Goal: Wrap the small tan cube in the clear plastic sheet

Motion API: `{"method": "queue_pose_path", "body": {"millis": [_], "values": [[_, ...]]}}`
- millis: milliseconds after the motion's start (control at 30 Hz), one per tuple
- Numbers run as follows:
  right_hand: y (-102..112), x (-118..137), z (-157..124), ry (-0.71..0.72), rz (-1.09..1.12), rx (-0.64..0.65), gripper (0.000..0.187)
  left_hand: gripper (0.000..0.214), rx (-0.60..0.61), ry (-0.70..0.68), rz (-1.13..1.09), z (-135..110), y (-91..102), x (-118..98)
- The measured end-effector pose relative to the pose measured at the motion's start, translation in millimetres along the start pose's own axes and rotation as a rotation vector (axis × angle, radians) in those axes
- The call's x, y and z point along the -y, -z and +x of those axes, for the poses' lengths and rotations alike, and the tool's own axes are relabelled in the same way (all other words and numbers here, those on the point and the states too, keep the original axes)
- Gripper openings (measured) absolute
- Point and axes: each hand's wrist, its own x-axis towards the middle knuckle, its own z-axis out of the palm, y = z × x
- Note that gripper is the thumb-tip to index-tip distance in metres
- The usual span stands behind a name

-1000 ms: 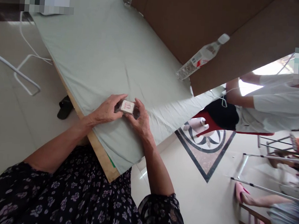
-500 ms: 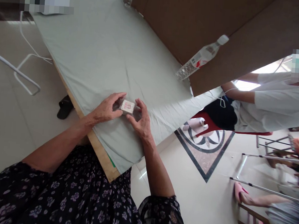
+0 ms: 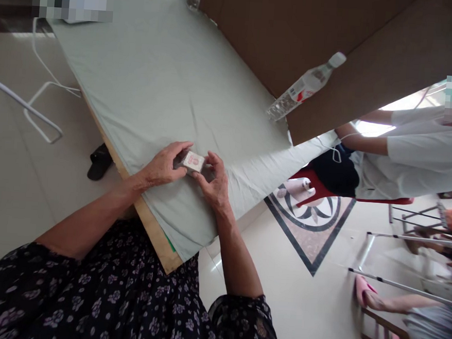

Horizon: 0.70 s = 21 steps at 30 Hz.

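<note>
1. In the head view, we are curving our left hand point(image 3: 164, 165) around the left side of a small pack point(image 3: 193, 161), thumb on the near side, fingers on the far side; we cannot tell whether it is gripping.
2. We are bending our right hand point(image 3: 216, 185) around the pack's other side, its thumb and forefinger set apart; whether they are pressing on it, we cannot tell.
3. Between our two hands, the pack is showing red print on its pale top; we cannot tell whether it is resting on the cloth point(image 3: 139, 81) spreading beneath them.
4. Nearer to us than the left hand, a wooden edge point(image 3: 150, 236) is showing.
5. Beyond the right hand, well apart, a clear bottle point(image 3: 303, 89) is standing beside brown cardboard point(image 3: 282, 34).
6. Left of the left hand, a black shoe point(image 3: 100, 160) is lying lower down; well right of the right hand, a person in white point(image 3: 424, 152) is sitting.
</note>
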Motion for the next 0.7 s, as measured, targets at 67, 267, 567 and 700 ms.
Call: {"method": "queue_pose_path", "body": {"millis": [67,267,567,700], "values": [[3.0,5.3,-1.9,0.038,-0.011,-0.021,0.062,0.071,-0.007,-0.017,0.015,0.2,-1.3,1.5],[14.8,25.9,4.7,0.192,-0.229,-0.085,0.02,0.068,-0.008,-0.056,0.066,1.4,-2.6,2.9],[25.5,60.5,43.0,0.378,-0.77,0.29,0.019,0.067,-0.022,-0.053,0.051,2.4,-5.6,4.0],[20.5,61.6,48.8,0.388,-0.826,0.305,0.025,0.069,-0.029,-0.051,0.054,3.4,-6.4,6.6]]}}
